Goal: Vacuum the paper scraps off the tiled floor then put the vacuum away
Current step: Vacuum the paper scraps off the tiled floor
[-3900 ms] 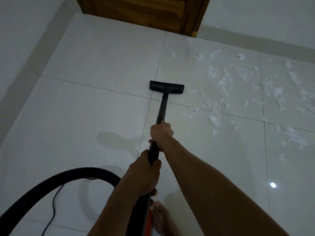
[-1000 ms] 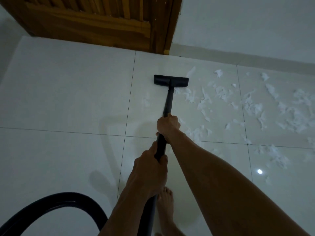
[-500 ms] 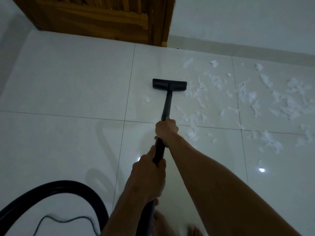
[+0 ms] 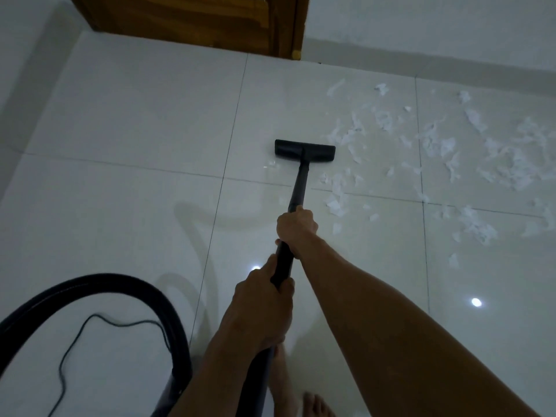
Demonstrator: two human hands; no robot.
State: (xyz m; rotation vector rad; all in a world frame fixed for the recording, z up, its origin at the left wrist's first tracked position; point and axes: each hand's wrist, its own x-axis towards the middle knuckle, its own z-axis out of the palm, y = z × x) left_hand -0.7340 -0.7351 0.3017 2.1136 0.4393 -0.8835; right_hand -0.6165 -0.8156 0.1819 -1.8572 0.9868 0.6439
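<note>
A black vacuum wand (image 4: 301, 182) runs from my hands down to a flat black floor nozzle (image 4: 304, 150) resting on the white tiled floor (image 4: 135, 130). My right hand (image 4: 296, 225) grips the wand higher up its shaft, and my left hand (image 4: 263, 308) grips it lower, near my body. White paper scraps (image 4: 436, 145) lie scattered to the right of the nozzle, with a few (image 4: 335, 200) beside the wand. The vacuum body is out of view.
The black ribbed hose (image 4: 99, 284) loops over the floor at lower left, with a thin power cord (image 4: 75, 341) inside the loop. A wooden door (image 4: 195, 19) stands at the top, a white wall (image 4: 436, 25) to its right. My bare feet (image 4: 316, 404) show at the bottom.
The nozzle has been drawn back toward me, away from the door. The view has tilted down, so more of the hose and the cord show at lower left.
</note>
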